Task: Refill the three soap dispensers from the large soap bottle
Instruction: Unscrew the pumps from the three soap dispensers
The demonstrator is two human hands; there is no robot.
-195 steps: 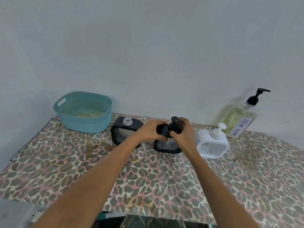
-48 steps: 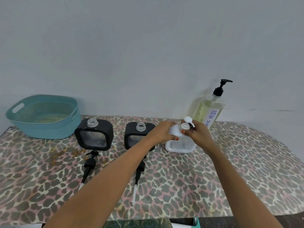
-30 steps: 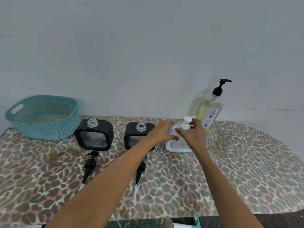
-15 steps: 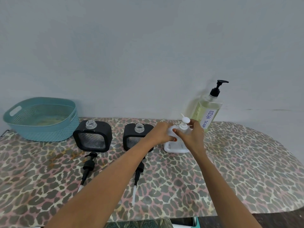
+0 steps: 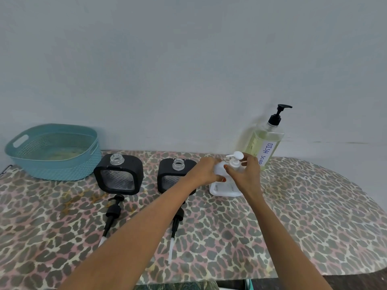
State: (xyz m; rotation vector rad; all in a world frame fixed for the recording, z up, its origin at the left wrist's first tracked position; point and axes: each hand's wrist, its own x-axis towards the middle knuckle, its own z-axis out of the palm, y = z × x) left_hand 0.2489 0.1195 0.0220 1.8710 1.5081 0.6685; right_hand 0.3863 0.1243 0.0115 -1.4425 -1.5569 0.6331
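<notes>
On dispenser (image 5: 222, 189), left hand (image 5: 206, 171), right hand (image 5: 246, 176) grip.

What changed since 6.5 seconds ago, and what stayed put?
The black pump came off the middle black dispenser and lies before it. Both hands moved right: left hand holds the white dispenser, right hand grips its white pump, whose nozzle has turned leftward. Dish soap bottle and basket stayed.

Three dispensers (image 5: 134, 165) (image 5: 165, 171) (image 5: 219, 189), two pumps (image 5: 113, 214) (image 5: 177, 219), one bottle (image 5: 261, 143), one basket (image 5: 52, 164)
</notes>
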